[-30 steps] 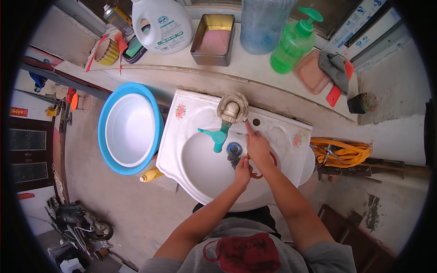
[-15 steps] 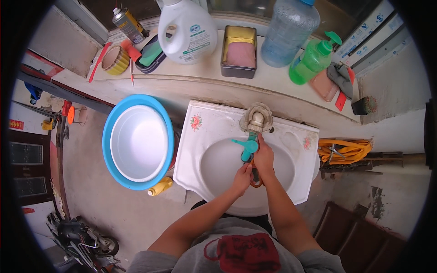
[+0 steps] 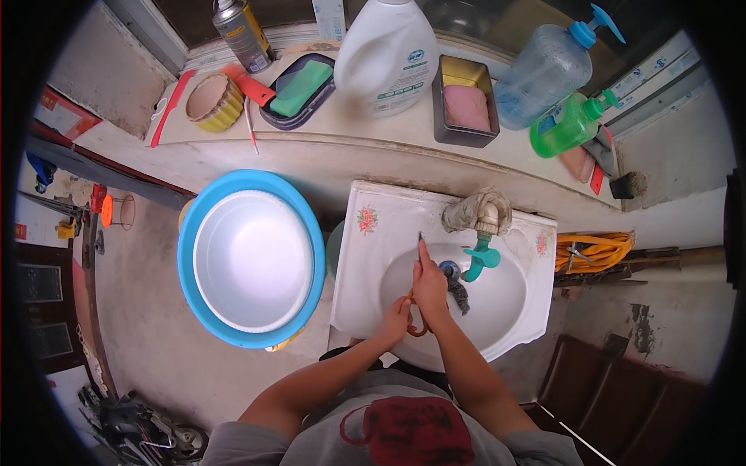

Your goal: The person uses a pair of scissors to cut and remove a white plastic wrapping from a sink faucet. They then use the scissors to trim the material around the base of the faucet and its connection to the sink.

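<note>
Over the white sink basin [image 3: 505, 311], what look like scissors with orange loop handles [image 3: 420, 332] are held between my hands. Their dark pointed tip [image 3: 421, 235] shows above my right hand [image 3: 430, 289], which is closed round them with the index finger stretched along the blade. My left hand [image 3: 395, 320] pinches at an orange handle, lower and to the left. Most of the blades are covered by my fingers. Right of my hands, the teal tap [image 3: 482, 258] hangs over the basin. A dark, rough clump [image 3: 459, 297] lies in the basin below the blue drain piece [image 3: 448, 269].
Left of the sink, a white basin [image 3: 252, 260] sits inside a blue tub [image 3: 186, 283]. The ledge behind holds a soap dish [image 3: 299, 87], a white jug [image 3: 386, 58], a tin with pink soap [image 3: 466, 107] and pump bottles [image 3: 563, 128]. A coiled orange hose [image 3: 594, 252] hangs at right.
My hands and the scissors have moved from under the tap to its left. The tap and drain area now show beside my right hand. The whole view has shifted slightly.
</note>
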{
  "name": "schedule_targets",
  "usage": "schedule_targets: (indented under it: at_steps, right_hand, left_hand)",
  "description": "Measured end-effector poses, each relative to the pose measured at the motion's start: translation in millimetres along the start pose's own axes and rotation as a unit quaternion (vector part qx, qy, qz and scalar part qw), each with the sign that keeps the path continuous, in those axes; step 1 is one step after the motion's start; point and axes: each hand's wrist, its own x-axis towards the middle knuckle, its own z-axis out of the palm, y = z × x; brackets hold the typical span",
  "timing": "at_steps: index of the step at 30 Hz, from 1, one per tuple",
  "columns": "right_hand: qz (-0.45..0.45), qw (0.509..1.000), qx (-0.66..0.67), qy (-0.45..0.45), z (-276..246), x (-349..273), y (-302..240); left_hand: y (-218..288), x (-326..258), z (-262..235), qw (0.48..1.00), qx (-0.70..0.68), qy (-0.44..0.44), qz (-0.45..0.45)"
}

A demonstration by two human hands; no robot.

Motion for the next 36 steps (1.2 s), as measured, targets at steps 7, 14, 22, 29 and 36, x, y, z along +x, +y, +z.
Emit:
schedule_targets:
  at_steps: [7, 14, 22, 29, 36]
  right_hand:
    - [0.016, 0.999, -0.016, 0.037, -1, 43, -12]
    - [-0.006, 1.000, -0.021, 0.008, 3, 17, -15]
    - [0.141, 0.936, 0.281, 0.158, 32, 79, -13]
    - [0.262, 0.705, 0.645, 0.136, 36, 101, -59]
    - [0.249, 0.597, 0.746, 0.158, 42, 111, -56]
  left_hand:
    - [64, 34, -14, 0.991, 0.100, -0.083, 0.036]
    - [36, 12, -17, 0.996, 0.046, -0.073, 0.015]
    - [139, 43, -25, 0.882, 0.326, 0.119, 0.317]
    - [204, 78, -40, 0.734, 0.531, 0.113, 0.408]
    - [206, 87, -31, 0.627, 0.568, 0.077, 0.527]
